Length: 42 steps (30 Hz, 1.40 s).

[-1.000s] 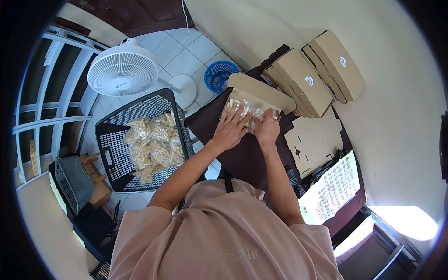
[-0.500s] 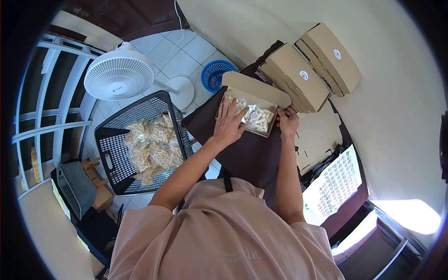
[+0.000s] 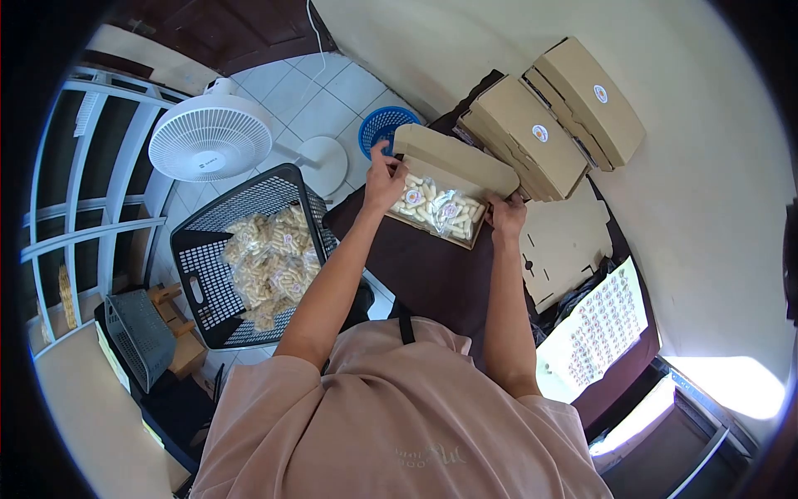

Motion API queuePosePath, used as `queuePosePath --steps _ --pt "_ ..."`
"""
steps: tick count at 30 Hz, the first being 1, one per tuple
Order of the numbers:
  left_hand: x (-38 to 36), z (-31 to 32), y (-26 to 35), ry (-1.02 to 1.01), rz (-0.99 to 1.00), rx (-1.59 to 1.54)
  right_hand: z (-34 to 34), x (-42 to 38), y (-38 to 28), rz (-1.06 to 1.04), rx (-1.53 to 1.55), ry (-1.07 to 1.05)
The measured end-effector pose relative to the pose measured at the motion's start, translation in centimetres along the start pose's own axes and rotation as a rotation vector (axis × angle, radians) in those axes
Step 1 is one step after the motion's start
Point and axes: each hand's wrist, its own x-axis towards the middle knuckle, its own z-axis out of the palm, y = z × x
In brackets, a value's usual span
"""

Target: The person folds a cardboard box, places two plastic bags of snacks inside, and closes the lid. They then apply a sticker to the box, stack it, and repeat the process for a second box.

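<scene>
An open cardboard box (image 3: pixel 457 158) rests on the dark-covered table, its lid raised at the back. Two clear bags of pale finger-shaped pieces (image 3: pixel 431 206), each with a round sticker, lie side by side in it. At the box's left end, my left hand (image 3: pixel 385 180) has its fingers closed on the edge near the lid's side flap. My right hand (image 3: pixel 506 218) pinches the opposite end, by the lid's right corner. Some of the fingertips on both hands are hidden.
Closed stickered boxes (image 3: pixel 532 137) are stacked behind on the right. Flat cardboard (image 3: pixel 565 241) and a sticker sheet (image 3: pixel 603 328) lie nearer. On the left stand a black crate (image 3: pixel 204 303) of filled bags, a white fan (image 3: pixel 212 137) and a blue basket (image 3: pixel 386 125).
My left hand has lifted off the bags and moved left to the box's end. Both bags show more fully now. My right hand has shifted slightly at the right corner.
</scene>
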Motion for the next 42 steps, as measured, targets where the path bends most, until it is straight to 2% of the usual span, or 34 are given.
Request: queuePosePath --steps 2,4,7,10,14,16,17,19,20,22,23,25,28,29,31,32,34,37,42 --pt "0.9 -0.2 0.1 0.017 -0.057 -0.008 0.3 -0.4 -0.6 0.051 -0.022 0.019" --pt "2.1 -0.6 0.6 -0.052 -0.015 0.146 0.8 -1.0 -1.0 0.051 0.001 0.121" --pt "2.9 -1.3 1.5 -0.056 -0.049 0.273 1.0 -2.3 -1.9 0.017 -0.037 0.104" --pt "2.8 -1.6 2.0 -0.034 -0.098 0.268 1.3 -2.6 -1.9 -0.003 -0.085 0.157" --pt "1.5 -2.1 3.5 0.01 -0.127 0.31 1.7 -3.6 -1.9 -0.069 -0.017 0.103" --pt "0.9 -2.2 3.4 0.016 -0.054 0.292 1.3 -2.7 0.0 -0.197 -0.227 0.169" --pt "0.5 -2.1 3.2 0.017 -0.055 0.291 1.1 -2.7 0.3 -0.198 -0.229 0.167" --pt "-0.2 -1.9 3.0 0.02 -0.016 0.177 0.9 -4.1 -0.6 -0.22 -0.487 0.157" --pt "-0.5 -1.8 3.0 0.022 -0.018 0.175 1.0 -4.8 -1.0 -0.221 -0.489 0.156" --pt "-1.1 -1.7 3.1 0.032 0.102 0.231 1.0 -6.0 -1.4 -0.265 -0.573 0.099" --pt "-1.3 -1.9 3.1 0.034 0.099 0.229 0.7 -6.0 -0.7 -0.267 -0.575 0.097" --pt "-1.4 -2.2 2.8 -0.048 0.085 0.258 0.1 -5.8 0.2 -0.507 -0.661 0.037" --pt "-2.2 -3.1 1.9 -0.138 0.169 0.266 -1.2 -6.4 -0.3 -0.606 -0.826 -0.054" --pt "-2.5 -3.5 1.5 -0.134 0.167 0.263 -1.8 -6.2 -0.2 -0.608 -0.829 -0.056" --pt "-2.7 -4.1 0.9 -0.197 0.236 0.308 -2.5 -5.8 -0.7 -0.531 -1.091 -0.203" --pt "-2.9 -4.2 0.6 -0.191 0.233 0.307 -3.1 -5.8 -0.9 -0.535 -1.093 -0.208" --pt "-3.5 -4.6 0.2 -0.208 0.295 0.34 -3.4 -7.2 -3.7 -0.58 -1.138 -0.477" --pt "-3.4 -4.7 -0.4 -0.226 0.338 0.428 -1.8 -8.9 -5.4 -0.633 -1.124 -0.627" --pt "-4.3 -5.0 -0.2 -0.227 0.264 0.373 2.2 -8.5 -2.7 -0.79 -1.083 -0.623"
